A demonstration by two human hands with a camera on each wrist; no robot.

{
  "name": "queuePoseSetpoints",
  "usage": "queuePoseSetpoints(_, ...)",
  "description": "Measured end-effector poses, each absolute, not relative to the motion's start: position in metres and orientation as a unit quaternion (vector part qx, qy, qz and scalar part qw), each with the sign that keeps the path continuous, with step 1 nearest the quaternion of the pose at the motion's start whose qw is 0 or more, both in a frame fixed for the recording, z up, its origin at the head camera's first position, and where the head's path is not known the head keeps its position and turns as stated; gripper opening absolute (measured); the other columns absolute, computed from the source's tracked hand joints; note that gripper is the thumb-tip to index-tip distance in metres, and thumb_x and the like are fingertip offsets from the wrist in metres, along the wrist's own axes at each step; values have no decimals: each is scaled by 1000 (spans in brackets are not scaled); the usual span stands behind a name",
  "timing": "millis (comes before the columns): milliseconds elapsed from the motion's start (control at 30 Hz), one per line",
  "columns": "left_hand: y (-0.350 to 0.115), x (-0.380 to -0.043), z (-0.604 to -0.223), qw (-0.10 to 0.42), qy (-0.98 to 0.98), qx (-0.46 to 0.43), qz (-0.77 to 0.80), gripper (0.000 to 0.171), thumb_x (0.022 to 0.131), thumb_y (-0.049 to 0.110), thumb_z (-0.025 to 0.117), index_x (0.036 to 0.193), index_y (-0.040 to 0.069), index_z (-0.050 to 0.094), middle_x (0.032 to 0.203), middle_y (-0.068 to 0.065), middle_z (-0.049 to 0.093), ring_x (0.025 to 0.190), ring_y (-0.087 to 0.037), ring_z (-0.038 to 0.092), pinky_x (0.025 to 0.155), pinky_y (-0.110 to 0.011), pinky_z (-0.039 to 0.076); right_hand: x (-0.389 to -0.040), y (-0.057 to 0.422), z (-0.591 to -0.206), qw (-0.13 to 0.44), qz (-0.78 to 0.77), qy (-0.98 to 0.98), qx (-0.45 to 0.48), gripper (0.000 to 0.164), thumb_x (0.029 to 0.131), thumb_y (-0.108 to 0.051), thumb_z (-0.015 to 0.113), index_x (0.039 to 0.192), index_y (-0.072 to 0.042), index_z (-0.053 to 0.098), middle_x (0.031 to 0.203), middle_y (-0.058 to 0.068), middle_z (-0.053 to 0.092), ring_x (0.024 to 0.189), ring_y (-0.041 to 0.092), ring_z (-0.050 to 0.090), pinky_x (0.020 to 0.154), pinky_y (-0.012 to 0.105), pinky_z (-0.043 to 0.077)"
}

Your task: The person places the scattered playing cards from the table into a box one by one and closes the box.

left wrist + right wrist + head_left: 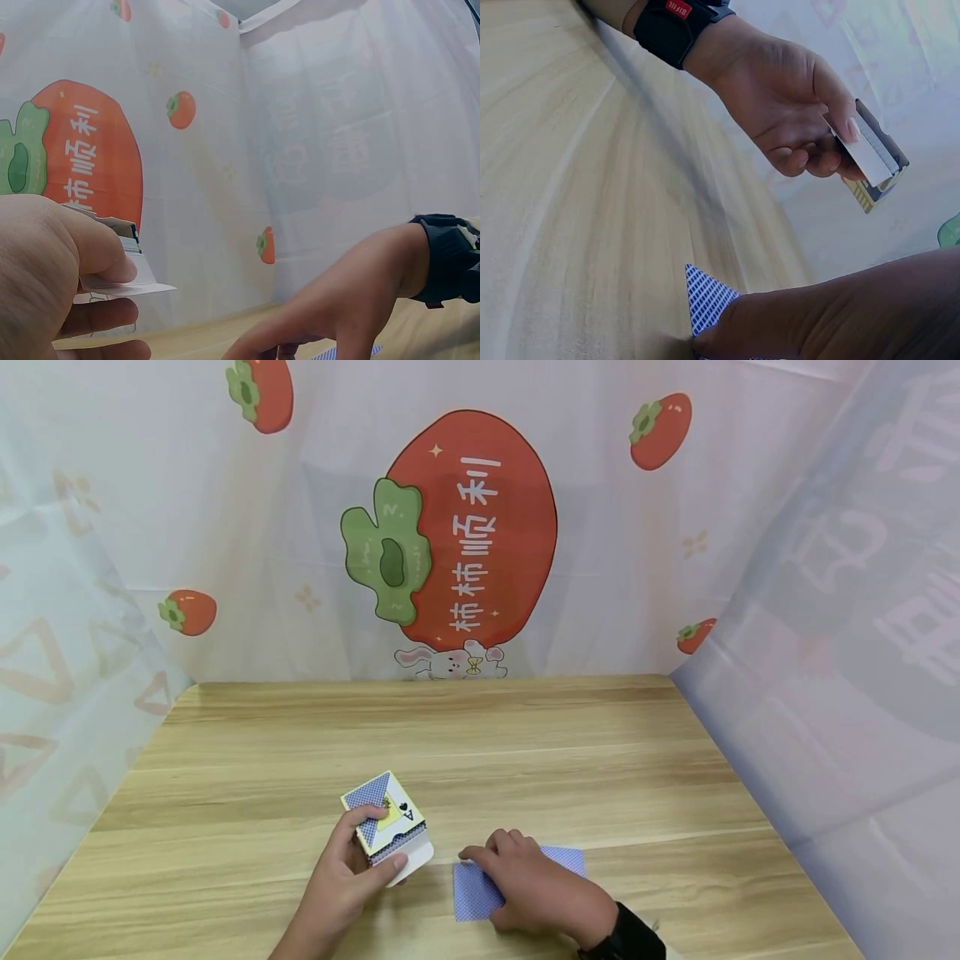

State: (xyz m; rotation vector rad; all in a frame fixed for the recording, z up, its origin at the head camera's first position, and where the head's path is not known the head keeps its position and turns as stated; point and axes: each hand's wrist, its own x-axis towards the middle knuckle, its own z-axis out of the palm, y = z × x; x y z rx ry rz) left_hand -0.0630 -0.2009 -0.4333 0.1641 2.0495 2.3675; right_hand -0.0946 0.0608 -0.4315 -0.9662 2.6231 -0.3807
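My left hand (pixel 341 877) grips a playing-card box (pixel 382 810), thumb on its white flap (pixel 417 857) and fingers across the printed face with an "A" on it. The flap hangs open toward the right, and pale layered edges show inside the box (pixel 877 142) in the right wrist view. My right hand (pixel 536 885) is bent over blue-backed playing cards (pixel 474 893) on the table, its index finger at their far edge and thumb at the near one. The palm hides the middle of the cards; a blue corner (pixel 705 296) sticks out by the thumb in the right wrist view.
The wood-grain table (pixel 262 760) runs back to a white cloth backdrop (pixel 600 568) printed with persimmons. More cloth (pixel 862 652) hangs along the right side, and another sheet (pixel 67 635) along the left. A black band (pixel 626 935) circles the right wrist.
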Motion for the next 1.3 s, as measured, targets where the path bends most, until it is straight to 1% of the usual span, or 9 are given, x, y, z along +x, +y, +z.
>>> queuePoseSetpoints(133,-201,-63,-433,6,652,50,756,59,86,-12,69,134,3,39,129,-30,45,103,-22,65,76,-35,63,-93,60,-433,155,-138,914,-348,73,77,-18,81,143,-32,51,113,-9,48,98,7,42,86,25,42)
queuePoseSetpoints(333,-201,-62,-434,8,652,54,756,58,86,-11,69,134,2,39,131,-31,43,105,-21,64,78,-34,62,-88,58,-436,156,-142,905,-370,76,79,-23,81,147,-31,47,122,-10,53,104,6,45,90,26,45)
queuePoseSetpoints(533,-201,-62,-434,15,652,46,756,59,86,-11,69,135,3,39,134,-34,42,106,-22,64,78,-34,62,-82,52,-438,188,-150,895,-375,74,81,-29,81,147,-31,46,125,-16,58,107,1,47,93,26,48)
queuePoseSetpoints(633,-201,-61,-434,16,654,43,755,59,86,-10,70,135,3,40,134,-34,43,107,-21,64,79,-33,62,-80,48,-440,221,-169,882,-379,72,84,-33,82,146,-32,47,120,-19,57,102,-4,49,86,22,50)
queuePoseSetpoints(700,-200,-61,-434,15,655,44,755,59,86,-10,70,135,3,40,133,-33,43,106,-21,64,79,-33,62,-78,47,-440,235,-179,873,-387,71,85,-36,82,146,-32,47,115,-20,57,95,-7,50,78,17,50)
queuePoseSetpoints(767,-200,-61,-434,14,654,47,755,58,86,-10,70,134,3,40,132,-32,44,106,-21,64,79,-33,62,-76,46,-440,244,-192,865,-394,69,86,-38,82,146,-31,48,113,-21,58,93,-9,50,75,15,49)
queuePoseSetpoints(967,-200,-62,-434,17,655,48,754,58,86,-10,70,135,3,40,132,-32,44,106,-21,64,79,-32,61,-71,44,-440,284,-248,827,-416,58,92,-31,76,145,-30,51,119,-23,62,97,-9,54,78,15,50)
queuePoseSetpoints(1167,-200,-62,-434,18,657,41,753,59,85,-10,71,134,4,41,135,-34,43,108,-20,63,81,-31,61,-71,43,-439,332,-316,764,-453,28,100,-29,66,127,-28,65,102,-25,64,86,-11,57,75,11,51)
queuePoseSetpoints(1300,-200,-61,-434,24,654,39,755,59,86,-8,71,135,4,41,136,-34,43,109,-21,63,81,-32,61,-76,43,-432,338,-366,751,-434,24,105,-29,56,126,-23,66,103,-22,64,87,-11,57,77,12,52)
